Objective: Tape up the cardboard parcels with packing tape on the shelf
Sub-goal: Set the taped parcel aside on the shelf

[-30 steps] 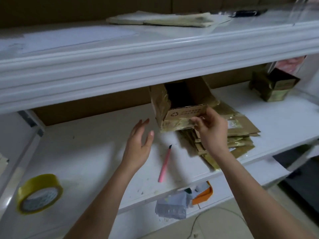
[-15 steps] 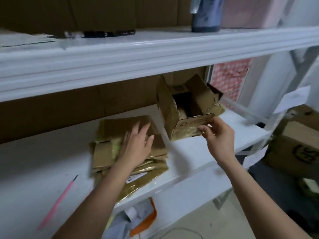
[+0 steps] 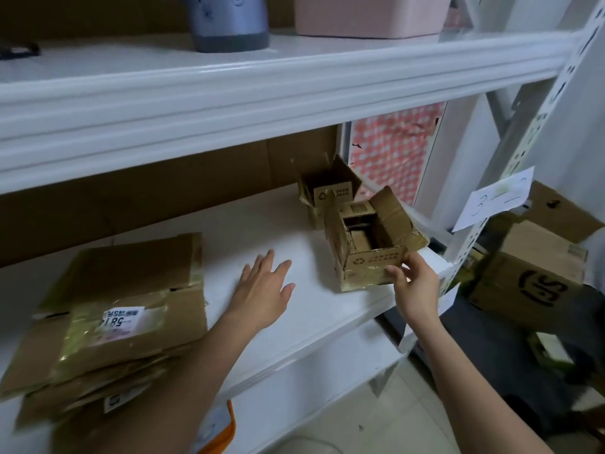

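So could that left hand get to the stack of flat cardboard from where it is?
Probably yes. The left hand is open over bare shelf, and the flattened cardboard stack lies just to its left on the same shelf with nothing between them. The right hand is busy holding the open box.

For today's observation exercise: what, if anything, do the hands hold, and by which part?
The right hand pinches the open box by its front flap; the left hand holds nothing.

two bare forearms, no sleeves, left grip (image 3: 265, 286), right grip (image 3: 415, 286), no gloves
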`<state>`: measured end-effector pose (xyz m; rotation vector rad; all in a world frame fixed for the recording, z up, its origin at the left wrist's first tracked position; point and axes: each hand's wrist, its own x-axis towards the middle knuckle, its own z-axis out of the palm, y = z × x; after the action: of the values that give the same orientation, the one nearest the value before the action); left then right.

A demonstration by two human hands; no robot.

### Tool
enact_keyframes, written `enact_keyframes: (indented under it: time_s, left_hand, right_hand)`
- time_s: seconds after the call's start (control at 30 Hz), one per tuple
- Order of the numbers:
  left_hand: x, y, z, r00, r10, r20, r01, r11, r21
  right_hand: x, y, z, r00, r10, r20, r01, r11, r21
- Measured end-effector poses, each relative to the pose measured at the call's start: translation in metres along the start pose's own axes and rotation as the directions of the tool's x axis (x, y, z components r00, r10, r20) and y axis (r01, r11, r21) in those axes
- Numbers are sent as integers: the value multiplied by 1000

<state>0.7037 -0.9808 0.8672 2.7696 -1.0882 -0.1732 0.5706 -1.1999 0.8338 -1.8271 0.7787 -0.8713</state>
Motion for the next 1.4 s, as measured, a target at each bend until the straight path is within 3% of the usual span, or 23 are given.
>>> enact_keyframes:
  time_s: [0.2,0.47,0.57,0.7,0.77,0.87,0.97,1.07,1.13,1.23,1.4]
  left_hand:
    - [14,9,13,999,-5,50,4,1000,30]
    - [11,0,12,999,-1,40,-2,997,71]
    - [2,-8,9,999,2,37,-5,997,75]
    - [-18,-30,-5,1000,-18,3,18,996,91]
    - [-31,-48,-16,998,-51,-30,54,995,89]
    - [-53,-87,-28,992,-102,-75,108,991,78]
    - [-80,-131,-40,974,-203,-103,209,977,50]
    - [-112,-178,-47,943,-325,-74,329,943,47]
    - [-135,-211,-45,939,-343,-29,344,939,24]
    - [-165,-249,-37,966,-257,26,258,958,-124]
    - [-186,-286,-28,995,-91,-29,75,936,-343]
  right_hand:
    - [30,18,3,998,61,2,-61,997,-44]
    - [23,20,23,982,157,-106,-160,987,-14]
    - [5,13,25,980,125,-158,-135,989,-56]
    - [-25,-1,41,968,-29,-248,-15,984,-176]
    - [-52,-15,61,967,-134,-219,90,976,-201]
    - [-103,-36,106,969,-245,19,245,954,-171]
    - [-146,-58,155,926,-224,305,273,953,-130]
    - [-174,-86,194,895,-110,433,199,966,-165]
    - [-187,-101,213,898,-51,437,154,967,-203]
    - [-199,-115,231,923,-35,383,115,975,-189]
    - [-216,-142,247,967,-163,195,182,979,-87]
